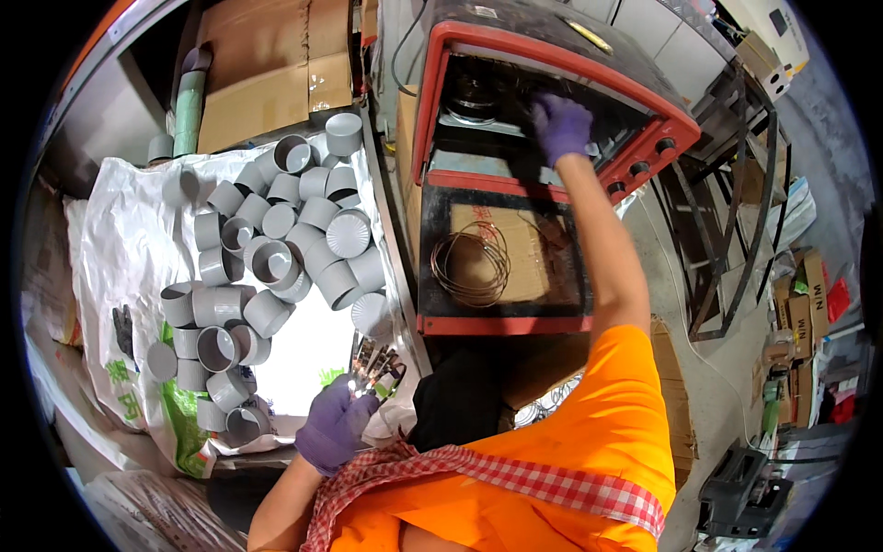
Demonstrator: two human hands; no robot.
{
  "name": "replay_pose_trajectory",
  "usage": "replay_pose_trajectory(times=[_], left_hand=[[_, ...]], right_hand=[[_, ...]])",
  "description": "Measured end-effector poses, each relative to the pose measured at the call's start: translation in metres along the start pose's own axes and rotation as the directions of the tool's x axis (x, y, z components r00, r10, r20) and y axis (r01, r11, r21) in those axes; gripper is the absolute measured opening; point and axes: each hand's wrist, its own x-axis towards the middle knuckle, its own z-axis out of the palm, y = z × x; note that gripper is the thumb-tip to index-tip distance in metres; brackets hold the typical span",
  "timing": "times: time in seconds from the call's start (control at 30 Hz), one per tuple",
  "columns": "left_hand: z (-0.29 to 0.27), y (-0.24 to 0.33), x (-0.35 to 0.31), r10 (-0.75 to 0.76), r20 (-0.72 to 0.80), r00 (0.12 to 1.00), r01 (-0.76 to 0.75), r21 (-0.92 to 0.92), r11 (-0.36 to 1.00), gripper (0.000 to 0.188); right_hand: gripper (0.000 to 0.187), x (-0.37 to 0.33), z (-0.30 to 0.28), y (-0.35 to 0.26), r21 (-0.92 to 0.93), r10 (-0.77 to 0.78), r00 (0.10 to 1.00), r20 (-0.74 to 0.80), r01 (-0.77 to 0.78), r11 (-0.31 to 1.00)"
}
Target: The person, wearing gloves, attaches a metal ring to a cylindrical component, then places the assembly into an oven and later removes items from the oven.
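My left hand [333, 427], in a purple glove, is closed round the lower end of a bunch of shiny metal pieces [372, 366]; their exact kind is unclear. My right hand [563, 129], also gloved in purple, reaches inside a red toaster oven [552, 51]. Its fingers look curled, but the dark interior hides what is in them. A dark round object with a shiny rim [472, 109] sits in the oven, left of that hand. On the lowered oven door [432, 304] lies a coil of thin wire [471, 264] over a piece of cardboard [529, 267].
Many grey plastic cups [278, 219] lie loose on a white sheet [129, 248] to the left. Cardboard [258, 74] stands behind them. A dark metal frame [731, 202] is right of the oven, with cardboard boxes [800, 313] beyond. A pen-like yellow object [589, 37] lies on the oven top.
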Motion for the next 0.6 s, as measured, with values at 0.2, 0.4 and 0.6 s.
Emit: replay_pose_trajectory(times=[0.2, 0.4, 0.6], left_hand=[[-0.018, 0.028, 0.009, 0.155, 0.284, 0.946, -0.246, 0.321, 0.914, 0.019], [-0.023, 0.035, 0.022, 0.403, 0.256, 0.879, -0.467, 0.283, 0.838, 0.028], [-0.015, 0.044, 0.015, 0.264, 0.221, 0.939, -0.313, 0.232, 0.921, 0.025]], right_hand=[[0.036, -0.142, -0.124, -0.144, 0.88, -0.896, 0.43, -0.111, 0.462, 0.113], [0.018, -0.172, -0.142, -0.137, 0.983, -0.961, 0.212, 0.176, 0.006, 0.182], [0.016, -0.189, -0.143, -0.137, 0.95, -0.909, 0.318, 0.268, 0.067, 0.304]])
